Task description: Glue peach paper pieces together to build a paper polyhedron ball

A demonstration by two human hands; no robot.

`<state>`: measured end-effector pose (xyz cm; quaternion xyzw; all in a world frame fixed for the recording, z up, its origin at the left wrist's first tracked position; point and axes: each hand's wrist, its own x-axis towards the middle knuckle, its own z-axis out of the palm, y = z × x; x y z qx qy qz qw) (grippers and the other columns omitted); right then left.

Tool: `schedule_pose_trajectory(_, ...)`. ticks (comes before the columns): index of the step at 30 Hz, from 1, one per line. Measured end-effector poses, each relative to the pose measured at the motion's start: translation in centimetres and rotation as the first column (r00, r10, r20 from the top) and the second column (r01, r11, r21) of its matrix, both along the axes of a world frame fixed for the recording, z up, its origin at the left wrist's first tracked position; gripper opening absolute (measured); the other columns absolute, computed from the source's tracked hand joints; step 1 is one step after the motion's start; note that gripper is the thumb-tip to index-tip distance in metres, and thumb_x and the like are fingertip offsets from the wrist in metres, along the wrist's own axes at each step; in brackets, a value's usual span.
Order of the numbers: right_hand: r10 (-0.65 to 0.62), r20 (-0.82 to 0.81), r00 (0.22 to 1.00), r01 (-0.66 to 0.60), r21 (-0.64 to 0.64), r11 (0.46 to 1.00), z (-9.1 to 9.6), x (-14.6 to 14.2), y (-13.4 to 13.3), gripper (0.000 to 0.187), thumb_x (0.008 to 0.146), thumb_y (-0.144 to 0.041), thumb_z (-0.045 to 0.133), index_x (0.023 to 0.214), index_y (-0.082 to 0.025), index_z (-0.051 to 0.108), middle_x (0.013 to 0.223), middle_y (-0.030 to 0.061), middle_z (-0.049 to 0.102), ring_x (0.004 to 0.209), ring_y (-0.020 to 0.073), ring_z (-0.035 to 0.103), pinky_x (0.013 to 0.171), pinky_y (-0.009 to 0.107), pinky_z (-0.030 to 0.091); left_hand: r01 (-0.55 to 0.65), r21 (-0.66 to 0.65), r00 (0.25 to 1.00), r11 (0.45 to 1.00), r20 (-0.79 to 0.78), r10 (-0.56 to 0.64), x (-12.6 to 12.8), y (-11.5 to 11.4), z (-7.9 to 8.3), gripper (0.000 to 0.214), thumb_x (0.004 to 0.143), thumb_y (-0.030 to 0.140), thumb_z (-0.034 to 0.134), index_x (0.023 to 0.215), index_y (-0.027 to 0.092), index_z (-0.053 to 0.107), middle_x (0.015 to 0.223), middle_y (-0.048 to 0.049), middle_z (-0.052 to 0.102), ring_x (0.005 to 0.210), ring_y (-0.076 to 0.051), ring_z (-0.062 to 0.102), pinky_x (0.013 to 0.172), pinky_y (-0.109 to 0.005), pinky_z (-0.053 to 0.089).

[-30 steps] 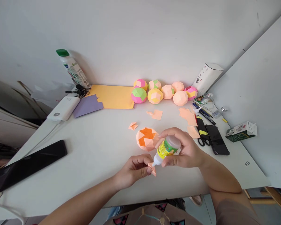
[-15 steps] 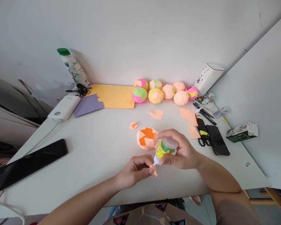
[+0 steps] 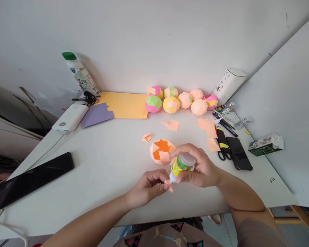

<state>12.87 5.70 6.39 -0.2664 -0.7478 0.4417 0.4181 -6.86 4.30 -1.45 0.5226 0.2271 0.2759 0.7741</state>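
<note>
White table (image 3: 105,178), contents from the left: one long black device (image 3: 36,181), lying flat, with a white cable at its near end; one white power bank (image 3: 70,117), cable attached; one green-capped bottle (image 3: 82,77), tilted against the wall; one bunch of dark keys (image 3: 87,98) at its foot; one purple paper (image 3: 96,116), notched along its right edge, overlapping one yellow-orange sheet (image 3: 127,105). Left hand (image 3: 148,188): thumb and fingers closed in a pinch on one small folded peach piece (image 3: 169,186), held above the near part of the table. Beyond, one loose folded piece (image 3: 146,138); one peach paper ball (image 3: 161,151), open on top, orange within; eight faceted paper balls (image 3: 171,105), mixed colours, grouped by the wall. Right hand (image 3: 199,168): fingers wrapped around one squeeze bottle (image 3: 181,165), yellow-and-green label, inverted at a slant, nozzle at the pinched piece; whether they touch, cannot tell. Further right: peach scraps (image 3: 207,127); one black-and-yellow tool (image 3: 222,141), looped handles; pens (image 3: 224,122); one white container (image 3: 229,85), leaning; one smartphone (image 3: 239,153), dark screen; one small carton (image 3: 266,144).
</note>
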Motion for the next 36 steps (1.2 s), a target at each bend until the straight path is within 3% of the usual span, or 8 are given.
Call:
schedule_pose_trajectory(12,0.006,0.024,1.0,-0.008,0.054,0.998,0.06,-0.08,-0.04,0.037,0.085,-0.045,0.064,0.107,-0.021,0.045,0.074,-0.0007,0.057,0.058,0.0101,0.051,0.052,0.021,0.044,-0.007,0.018,1.0,1.0,0.01,0.007,-0.03,0.03,-0.24,0.019,0.086,0.032,0.065,0.08,0.015,0.069,0.083,-0.0053,0.062,0.077,-0.015,0.054,0.072,-0.027,0.042)
schedule_pose_trajectory(17,-0.016,-0.044,0.999,0.018,0.049,0.999,-0.23,-0.31,0.1,0.038,0.083,-0.041,0.068,0.107,-0.021,0.046,0.07,-0.0031,0.055,0.056,0.0097,0.049,0.053,0.022,0.044,0.006,0.024,1.0,1.0,0.0,-0.006,-0.07,0.13,-0.17,0.02,0.086,0.033,0.064,0.082,0.014,0.07,0.082,-0.0052,0.062,0.077,-0.015,0.055,0.072,-0.027,0.042)
schedule_pose_trajectory(36,0.015,0.004,1.0,-0.015,0.03,0.999,0.02,0.08,0.19,0.034,0.082,-0.037,0.07,0.105,-0.021,0.051,0.068,-0.003,0.057,0.056,0.0098,0.05,0.054,0.023,0.044,-0.012,0.051,1.0,0.999,0.012,0.011,-0.09,0.1,-0.52,0.017,0.087,0.029,0.064,0.082,0.014,0.07,0.083,-0.005,0.062,0.076,-0.014,0.056,0.072,-0.027,0.043)
